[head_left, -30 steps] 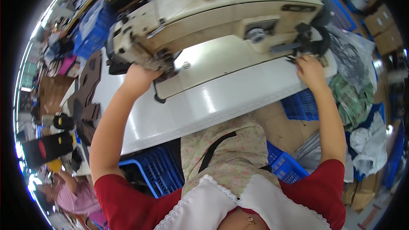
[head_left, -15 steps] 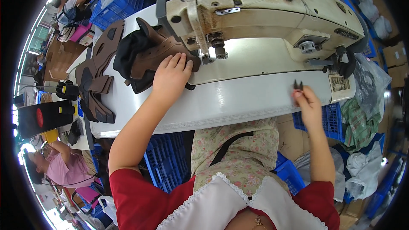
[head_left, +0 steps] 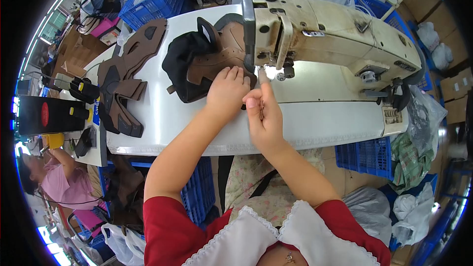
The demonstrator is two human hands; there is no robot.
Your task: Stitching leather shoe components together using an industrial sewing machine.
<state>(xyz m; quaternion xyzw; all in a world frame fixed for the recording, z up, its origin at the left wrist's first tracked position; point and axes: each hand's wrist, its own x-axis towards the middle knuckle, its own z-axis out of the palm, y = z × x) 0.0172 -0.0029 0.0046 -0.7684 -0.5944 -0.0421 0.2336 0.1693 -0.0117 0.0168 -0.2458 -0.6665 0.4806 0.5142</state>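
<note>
Under the needle end of the beige sewing machine (head_left: 340,37) lies a brown shoe upper (head_left: 209,67) with eyelet holes and a bunched black lining (head_left: 185,54). My left hand (head_left: 229,91) rests flat on the upper's near edge, fingers stretched out side by side. Close beside it is my right hand (head_left: 266,113), its index finger reaching up to the presser foot and the other fingers curled. A small pair of thread snips (head_left: 261,111) seems tucked in that curled palm, mostly hidden. The fingertip covers the spot by the needle.
Brown cut shoe pieces (head_left: 129,90) lie stacked on the white table (head_left: 162,133) to the left. Blue crates (head_left: 364,159) stand below and behind the table. Plastic bags (head_left: 419,209) lie at the right. A person in pink (head_left: 66,182) sits at far left.
My right hand has come from the table's right side to the needle area, its index finger now extended. My left hand stays on the upper. The whole view has shifted.
</note>
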